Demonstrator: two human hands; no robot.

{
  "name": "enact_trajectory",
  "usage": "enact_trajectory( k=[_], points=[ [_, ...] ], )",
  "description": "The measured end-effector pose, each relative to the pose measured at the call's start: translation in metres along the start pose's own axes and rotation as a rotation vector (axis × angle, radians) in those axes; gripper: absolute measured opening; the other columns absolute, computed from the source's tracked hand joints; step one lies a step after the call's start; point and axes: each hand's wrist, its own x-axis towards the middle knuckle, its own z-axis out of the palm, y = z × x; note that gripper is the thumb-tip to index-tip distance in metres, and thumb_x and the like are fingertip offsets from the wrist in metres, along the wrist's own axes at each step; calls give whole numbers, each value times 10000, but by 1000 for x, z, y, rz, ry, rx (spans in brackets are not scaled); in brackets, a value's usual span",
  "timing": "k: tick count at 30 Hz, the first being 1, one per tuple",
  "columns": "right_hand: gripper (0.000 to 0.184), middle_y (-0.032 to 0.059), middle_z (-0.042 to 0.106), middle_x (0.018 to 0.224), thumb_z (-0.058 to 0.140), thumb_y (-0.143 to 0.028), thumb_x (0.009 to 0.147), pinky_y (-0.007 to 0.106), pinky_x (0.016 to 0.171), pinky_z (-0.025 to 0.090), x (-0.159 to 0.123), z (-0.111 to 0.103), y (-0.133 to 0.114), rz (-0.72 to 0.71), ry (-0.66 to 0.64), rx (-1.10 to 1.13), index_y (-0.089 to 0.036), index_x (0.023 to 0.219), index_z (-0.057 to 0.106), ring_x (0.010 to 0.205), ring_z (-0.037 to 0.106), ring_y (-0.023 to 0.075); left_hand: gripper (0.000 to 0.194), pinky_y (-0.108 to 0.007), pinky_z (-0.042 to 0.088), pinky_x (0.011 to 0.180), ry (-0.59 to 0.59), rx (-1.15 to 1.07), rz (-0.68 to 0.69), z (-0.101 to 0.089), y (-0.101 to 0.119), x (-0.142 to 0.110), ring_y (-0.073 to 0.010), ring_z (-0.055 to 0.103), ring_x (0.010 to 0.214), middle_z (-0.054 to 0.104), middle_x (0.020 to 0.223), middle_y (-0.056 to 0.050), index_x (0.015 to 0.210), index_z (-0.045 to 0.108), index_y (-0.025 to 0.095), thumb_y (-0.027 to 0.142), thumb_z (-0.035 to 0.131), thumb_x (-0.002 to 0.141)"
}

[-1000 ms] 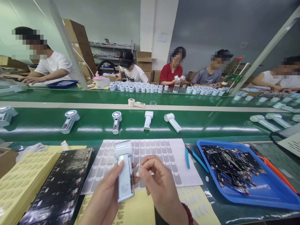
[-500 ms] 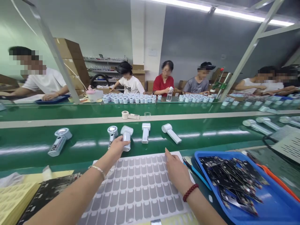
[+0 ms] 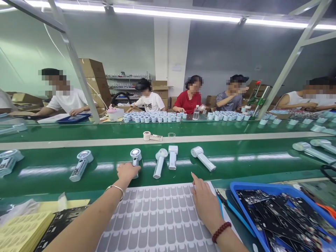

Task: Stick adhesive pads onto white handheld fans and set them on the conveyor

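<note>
Nearest the wearer, a sheet of grey labels [image 3: 157,218] lies flat on the bench; to its right, a blue tray [image 3: 236,187] holds loose circuit boards [image 3: 286,213]. The right hand [image 3: 207,199] is positioned over the sheet's right edge, fingers extended, gripping nothing visible. Beyond the sheet, the left hand [image 3: 128,172] reaches onto the green belt [image 3: 105,166], its fingers at the handle of a handheld fan [image 3: 135,153]; whether the grip has closed cannot be told. The closed-handle unit [image 3: 159,163], in the left hand half a second ago, now lies released on the belt, just beside a white unit [image 3: 172,157]. This indicates that handling has passed from one unit to another. Farther back, a cream fan [image 3: 152,136] lies on the divider strip, and light-blue cups [image 3: 154,118] stand before a co-worker in red [image 3: 188,100].
</note>
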Motion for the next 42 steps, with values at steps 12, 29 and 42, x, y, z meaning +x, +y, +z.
enact_trajectory(
  k=[12,29,42],
  points=[
    [395,59,732,966,413,-286,940,355,655,502,-4,-21,-1,4,148,311,-197,1300,546,713,664,224,293,-238,423,408,-482,-813,-240,-80,-2,-122,-107,481,423,631,652,-54,951,673,104,345,507,936],
    [500,24,738,719,755,-225,635,311,743,584,-137,-58,-138,138,-433,1405,-213,1119,628,1211,637,321,216,-170,486,386,-182,-1309,-874,-76,-31,-220,-109,597,417,621,578,-48,689,557,136,23,565,872],
    [386,3,760,725,660,-211,638,312,729,593,-131,-70,-154,183,-462,1281,-223,1023,641,1089,701,280,169,-195,485,431,-240,-1337,-869,-75,-38,-226,-96,545,423,564,555,-10,742,544,155,96,568,898]
  ],
)
